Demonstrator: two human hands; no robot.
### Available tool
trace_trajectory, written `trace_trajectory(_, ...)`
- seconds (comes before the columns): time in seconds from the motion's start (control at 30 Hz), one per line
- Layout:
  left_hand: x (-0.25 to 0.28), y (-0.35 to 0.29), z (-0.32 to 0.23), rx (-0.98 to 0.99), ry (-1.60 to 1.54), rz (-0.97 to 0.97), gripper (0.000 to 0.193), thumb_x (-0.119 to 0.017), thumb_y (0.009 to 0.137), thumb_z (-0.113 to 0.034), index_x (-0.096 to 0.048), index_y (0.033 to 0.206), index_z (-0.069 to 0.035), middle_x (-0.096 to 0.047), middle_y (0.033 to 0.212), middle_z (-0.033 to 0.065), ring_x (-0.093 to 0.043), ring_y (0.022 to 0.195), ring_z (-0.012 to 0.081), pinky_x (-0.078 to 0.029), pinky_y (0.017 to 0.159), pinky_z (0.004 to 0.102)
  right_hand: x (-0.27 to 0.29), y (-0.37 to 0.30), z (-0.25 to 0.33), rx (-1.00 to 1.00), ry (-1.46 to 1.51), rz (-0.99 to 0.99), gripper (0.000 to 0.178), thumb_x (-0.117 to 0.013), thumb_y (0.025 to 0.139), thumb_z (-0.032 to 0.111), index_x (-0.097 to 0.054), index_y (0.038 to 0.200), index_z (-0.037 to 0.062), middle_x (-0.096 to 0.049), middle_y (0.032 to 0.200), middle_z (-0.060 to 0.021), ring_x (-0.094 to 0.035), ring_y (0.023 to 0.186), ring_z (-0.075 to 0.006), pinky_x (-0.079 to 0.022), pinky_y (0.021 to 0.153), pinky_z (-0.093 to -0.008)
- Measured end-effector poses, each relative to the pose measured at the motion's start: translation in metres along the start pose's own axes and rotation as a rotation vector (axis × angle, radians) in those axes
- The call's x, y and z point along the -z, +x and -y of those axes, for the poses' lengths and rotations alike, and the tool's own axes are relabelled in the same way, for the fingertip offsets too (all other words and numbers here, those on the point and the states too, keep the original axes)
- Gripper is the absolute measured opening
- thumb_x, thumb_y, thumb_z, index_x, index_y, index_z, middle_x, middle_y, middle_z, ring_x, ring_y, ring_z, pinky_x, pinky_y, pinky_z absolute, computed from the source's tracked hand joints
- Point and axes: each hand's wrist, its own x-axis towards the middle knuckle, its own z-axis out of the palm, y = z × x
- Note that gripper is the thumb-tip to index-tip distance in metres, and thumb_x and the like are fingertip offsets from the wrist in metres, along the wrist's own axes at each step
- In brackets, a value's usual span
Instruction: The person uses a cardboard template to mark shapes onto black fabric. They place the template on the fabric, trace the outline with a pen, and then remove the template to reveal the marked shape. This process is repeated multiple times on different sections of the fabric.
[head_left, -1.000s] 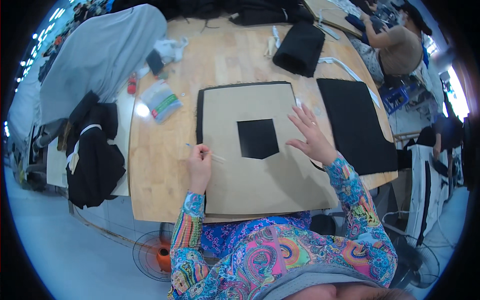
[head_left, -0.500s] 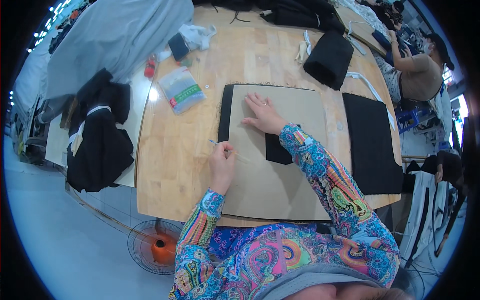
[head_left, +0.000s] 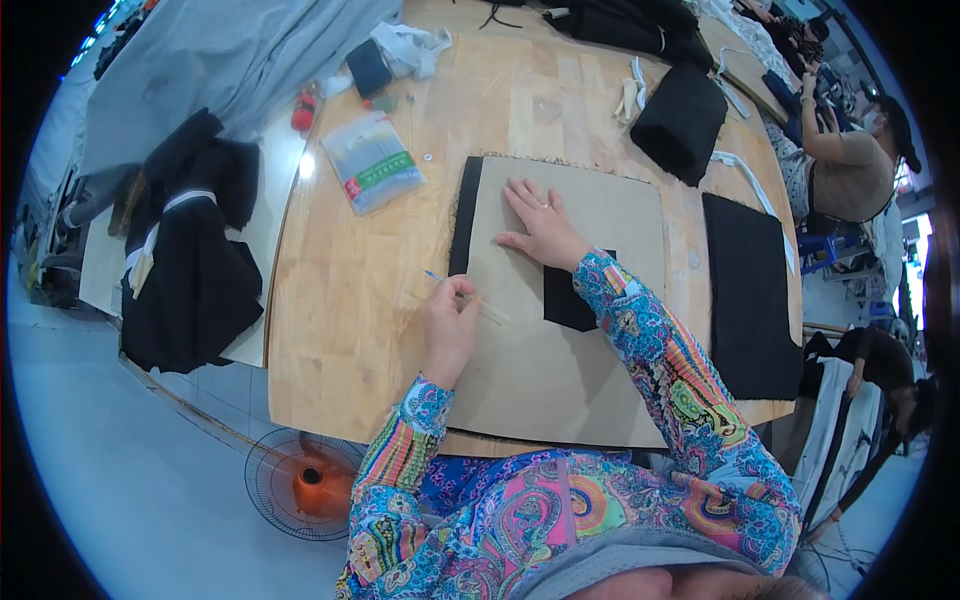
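A large beige cardboard pattern (head_left: 560,385) lies on black fabric (head_left: 464,215), whose dark edge shows along its left and top sides. Black also shows through a cut-out window (head_left: 566,300) in the cardboard. My right hand (head_left: 543,225) rests flat on the upper part of the pattern, fingers spread, a ring on one finger. At the pattern's left edge my left hand (head_left: 452,325) is closed in a pinch around a thin pen (head_left: 432,275). Its blue end sticks out past the fingers, and a pale thin length shows on the other side.
Folded black fabric (head_left: 750,295) lies right, a black bundle (head_left: 680,125) behind it. A clear plastic packet (head_left: 375,165) sits far left. Tied black cloth (head_left: 195,270) lies on a side surface. An orange fan (head_left: 318,487) stands below; co-workers (head_left: 850,160) are at right.
The whole view has shifted slightly. Both hands keep nearly the same places on the pattern. At the lower right, another person has leaned further in, arm reaching down.
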Motion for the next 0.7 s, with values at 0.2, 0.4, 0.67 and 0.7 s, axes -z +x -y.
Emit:
trace_trajectory(0.2, 0.014, -0.022, 0.004, -0.048, 0.096, 0.015, 0.014, -0.066, 0.08, -0.002, -0.055, 0.089, -0.002, -0.057, 0.08, 0.0037, -0.051, 0.059, 0.01, -0.043, 0.054, 0.0251, 0.0, 0.002, 0.007, -0.004, -0.047, 0.019, 0.082, -0.056, 0.084, 0.055, -0.032, 0.14, 0.0007, -0.026, 0.149, -0.0143, -0.019, 0.14, -0.0305, -0.012, 0.11, -0.0566)
trace_trajectory(0.4, 0.047, -0.105, -0.019, 0.097, 0.269, 0.083, 0.011, -0.063, 0.081, -0.007, -0.055, 0.087, -0.004, -0.057, 0.079, 0.0134, -0.059, 0.068, 0.0262, -0.046, 0.06, 0.0374, -0.002, 0.001, 0.0, -0.014, -0.056, -0.01, 0.083, -0.057, 0.082, 0.056, -0.032, 0.14, 0.0009, -0.026, 0.15, -0.0125, -0.017, 0.14, -0.0293, -0.013, 0.11, -0.057)
trace_trajectory(0.67, 0.054, -0.14, -0.016, 0.039, 0.451, -0.017, 0.014, -0.067, 0.081, -0.008, -0.056, 0.083, 0.0, -0.055, 0.068, 0.0085, -0.054, 0.058, 0.0161, -0.044, 0.053, 0.0306, -0.002, 0.005, 0.0, -0.016, -0.067, 0.01, 0.084, -0.058, 0.082, 0.057, -0.032, 0.141, 0.0032, -0.025, 0.15, -0.0108, -0.016, 0.141, -0.0275, -0.012, 0.111, -0.0555)
trace_trajectory(0.7, 0.055, -0.141, -0.016, 0.076, 0.423, 0.002, 0.012, -0.065, 0.081, -0.008, -0.056, 0.084, -0.002, -0.056, 0.071, 0.01, -0.056, 0.061, 0.0207, -0.044, 0.056, 0.0334, -0.002, 0.004, 0.001, -0.021, -0.067, 0.015, 0.084, -0.058, 0.082, 0.057, -0.032, 0.141, 0.0034, -0.025, 0.151, -0.0107, -0.016, 0.141, -0.0272, -0.011, 0.111, -0.0552)
